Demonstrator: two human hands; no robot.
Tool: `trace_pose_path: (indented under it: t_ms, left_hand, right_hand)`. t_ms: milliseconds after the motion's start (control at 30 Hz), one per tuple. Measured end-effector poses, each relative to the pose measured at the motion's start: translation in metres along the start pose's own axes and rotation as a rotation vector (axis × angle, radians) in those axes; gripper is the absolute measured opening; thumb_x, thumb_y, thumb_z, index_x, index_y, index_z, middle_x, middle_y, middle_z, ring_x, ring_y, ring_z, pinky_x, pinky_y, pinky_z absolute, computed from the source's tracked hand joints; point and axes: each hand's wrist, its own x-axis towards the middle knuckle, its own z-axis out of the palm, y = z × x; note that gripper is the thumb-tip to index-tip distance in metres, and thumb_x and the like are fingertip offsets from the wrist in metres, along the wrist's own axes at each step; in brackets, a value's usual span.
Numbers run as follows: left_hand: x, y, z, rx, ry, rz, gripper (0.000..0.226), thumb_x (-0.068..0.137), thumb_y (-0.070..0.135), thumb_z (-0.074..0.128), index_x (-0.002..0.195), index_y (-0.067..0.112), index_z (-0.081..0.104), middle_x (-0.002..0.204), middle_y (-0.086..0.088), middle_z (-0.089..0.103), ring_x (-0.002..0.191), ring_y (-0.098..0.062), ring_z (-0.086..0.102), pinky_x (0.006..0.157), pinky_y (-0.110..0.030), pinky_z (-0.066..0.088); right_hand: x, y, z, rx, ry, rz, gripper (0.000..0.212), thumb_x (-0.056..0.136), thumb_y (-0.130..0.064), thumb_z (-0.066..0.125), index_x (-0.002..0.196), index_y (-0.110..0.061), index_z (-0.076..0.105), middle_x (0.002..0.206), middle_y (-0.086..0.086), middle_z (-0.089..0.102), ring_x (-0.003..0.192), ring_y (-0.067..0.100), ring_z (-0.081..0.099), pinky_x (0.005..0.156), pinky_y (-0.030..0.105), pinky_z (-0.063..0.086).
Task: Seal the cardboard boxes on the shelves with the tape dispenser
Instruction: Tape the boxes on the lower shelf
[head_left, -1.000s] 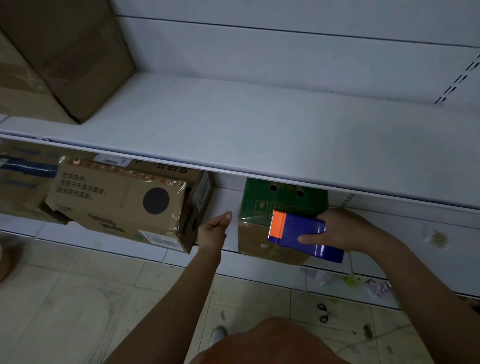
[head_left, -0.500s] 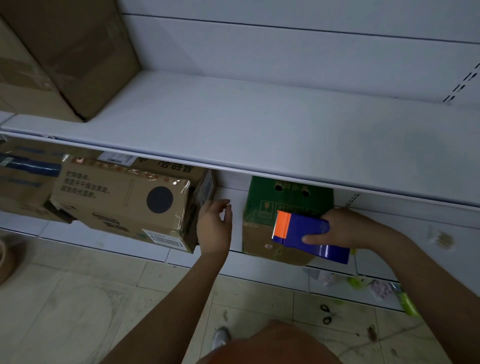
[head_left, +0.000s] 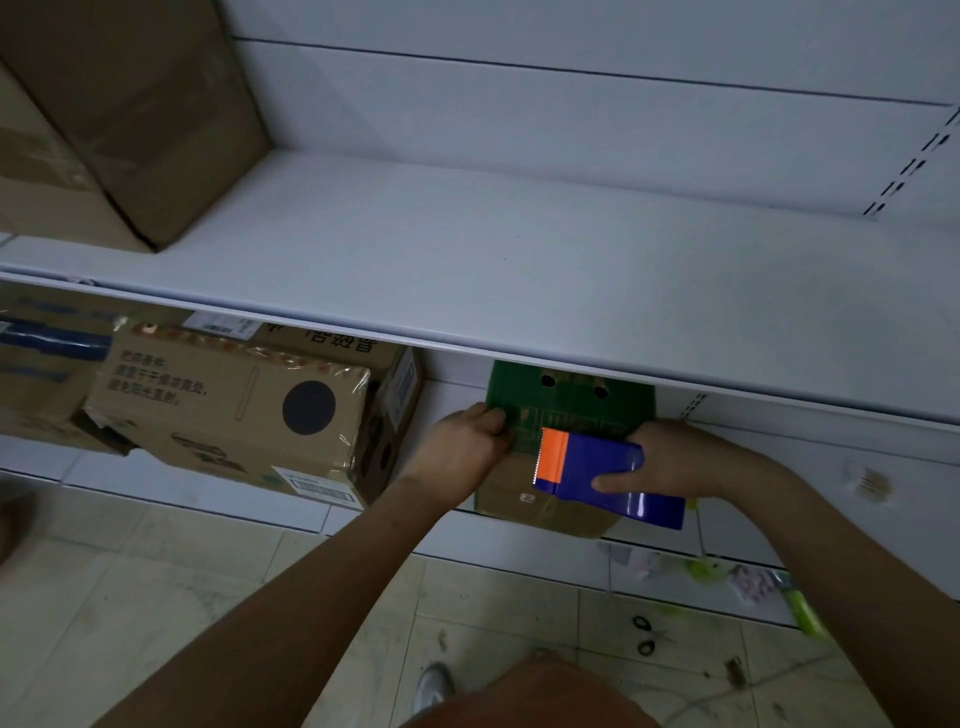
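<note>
Down on the lower shelf (head_left: 519, 540), a green-and-brown cardboard box (head_left: 566, 410) stood tucked under the front lip of the white upper shelf (head_left: 519, 260), its green upper part pierced by two round holes and its brown lower part reaching the shelf edge. The left hand (head_left: 462, 441) gripped the box's left edge, fingers curled onto the green face. The right hand (head_left: 675, 457) held a blue tape dispenser (head_left: 608, 478) with an orange front piece, the fingers wrapped over its top and the thumb laid flat along its blue side. The dispenser sat in front of the box's face, orange end and serrated edge pointing left toward the left hand; whether the blade touched the cardboard could not be told.

Just left of that box, a larger brown carton (head_left: 234, 415) with a black circle on its face and printed characters lay tilted on the same shelf, shiny clear tape along its top edge and a barcode label near its lower right corner. Farther left another carton (head_left: 41, 364) with dark blue bands was partly hidden behind it. On the upper shelf at far left a big plain brown box (head_left: 140, 104) stood.

Below, the tiled floor (head_left: 156, 597) was scuffed, with a pair of scissors (head_left: 647, 634) lying right of centre and some crumpled wrappers (head_left: 748, 582) near the shelf base. A shoe tip (head_left: 434, 686) showed at the bottom.
</note>
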Motion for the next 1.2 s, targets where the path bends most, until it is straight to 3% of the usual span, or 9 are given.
trace_pose_path:
  t_ms: [100, 167, 400, 600, 733, 833, 933, 1067, 1200]
  left_hand:
    - [0.017, 0.009, 0.008, 0.002, -0.159, 0.074, 0.046, 0.085, 0.019, 0.077, 0.129, 0.011, 0.065, 0.139, -0.012, 0.058, 0.127, -0.027, 0.056, 0.097, -0.037, 0.052]
    - [0.018, 0.022, 0.017, 0.113, -0.39, 0.017, 0.065, 0.105, 0.025, 0.043, 0.157, 0.002, 0.013, 0.166, -0.018, 0.002, 0.154, -0.028, 0.006, 0.125, -0.043, 0.015]
    - [0.019, 0.026, 0.023, 0.088, -0.474, -0.117, 0.075, 0.106, 0.035, 0.031, 0.153, -0.003, -0.013, 0.163, -0.024, -0.016, 0.152, -0.036, -0.015, 0.126, -0.046, 0.002]
    - [0.018, 0.024, 0.031, -0.03, -0.403, -0.115, 0.077, 0.096, 0.047, 0.016, 0.156, -0.002, 0.015, 0.163, -0.023, 0.013, 0.152, -0.035, 0.014, 0.122, -0.048, 0.022]
    - [0.014, 0.02, 0.034, -0.002, -0.402, -0.133, 0.08, 0.098, 0.04, 0.052, 0.156, 0.0, 0.014, 0.162, -0.023, 0.015, 0.151, -0.035, 0.017, 0.121, -0.049, 0.022]
    - [0.013, 0.011, 0.032, -0.004, -0.418, -0.142, 0.079, 0.103, 0.042, 0.045, 0.156, 0.004, 0.0, 0.163, -0.02, 0.0, 0.151, -0.033, 0.0, 0.124, -0.048, 0.012]
    - [0.017, 0.014, 0.029, 0.002, -0.455, -0.162, 0.075, 0.1, 0.051, 0.017, 0.154, 0.006, -0.008, 0.163, -0.019, -0.007, 0.151, -0.031, -0.009, 0.125, -0.05, 0.012]
    - [0.027, 0.032, 0.022, 0.0, -0.556, -0.205, 0.086, 0.099, 0.064, 0.019, 0.151, 0.009, -0.021, 0.158, -0.015, -0.028, 0.152, -0.03, -0.017, 0.124, -0.043, -0.007]
    - [0.051, 0.054, 0.002, -0.135, -0.734, -0.414, 0.087, 0.099, 0.068, 0.018, 0.159, 0.01, -0.008, 0.164, -0.014, -0.024, 0.151, -0.028, -0.023, 0.123, -0.047, -0.009]
  right_hand:
    - [0.001, 0.0, 0.004, -0.014, -0.001, -0.022, 0.063, 0.07, -0.075, 0.067, 0.118, -0.034, 0.06, 0.108, -0.009, 0.067, 0.091, 0.009, 0.063, 0.083, 0.033, 0.056]
    - [0.004, 0.001, 0.008, -0.085, 0.027, -0.024, 0.068, 0.07, -0.077, 0.064, 0.122, -0.033, 0.057, 0.11, -0.007, 0.066, 0.09, 0.011, 0.063, 0.082, 0.033, 0.056]
    - [0.005, 0.002, 0.012, -0.057, 0.061, -0.036, 0.076, 0.071, -0.076, 0.063, 0.132, -0.033, 0.049, 0.117, -0.005, 0.065, 0.094, 0.013, 0.063, 0.083, 0.034, 0.056]
    - [-0.014, 0.004, 0.013, -0.095, 0.085, 0.017, 0.071, 0.075, -0.072, 0.064, 0.128, -0.026, 0.049, 0.108, -0.004, 0.064, 0.087, 0.014, 0.061, 0.074, 0.027, 0.054]
    - [-0.033, 0.019, 0.008, -0.102, 0.015, 0.109, 0.049, 0.081, -0.067, 0.063, 0.098, -0.023, 0.053, 0.08, -0.009, 0.059, 0.07, 0.007, 0.058, 0.057, 0.02, 0.045]
    - [-0.059, 0.049, -0.009, -0.141, -0.017, 0.265, 0.05, 0.077, -0.072, 0.062, 0.075, -0.024, 0.051, 0.073, -0.006, 0.058, 0.064, 0.009, 0.058, 0.051, 0.021, 0.04]
    - [-0.089, 0.078, -0.017, -0.145, -0.021, 0.357, 0.055, 0.075, -0.074, 0.063, 0.073, -0.019, 0.055, 0.07, -0.002, 0.059, 0.061, 0.011, 0.056, 0.05, 0.021, 0.038]
    - [-0.094, 0.092, 0.002, -0.131, 0.037, 0.367, 0.054, 0.077, -0.071, 0.064, 0.078, -0.017, 0.056, 0.07, -0.002, 0.056, 0.061, 0.01, 0.054, 0.053, 0.024, 0.039]
    - [-0.087, 0.091, 0.012, -0.155, 0.104, 0.372, 0.05, 0.08, -0.066, 0.063, 0.07, -0.021, 0.045, 0.071, -0.003, 0.052, 0.06, 0.009, 0.049, 0.058, 0.026, 0.041]
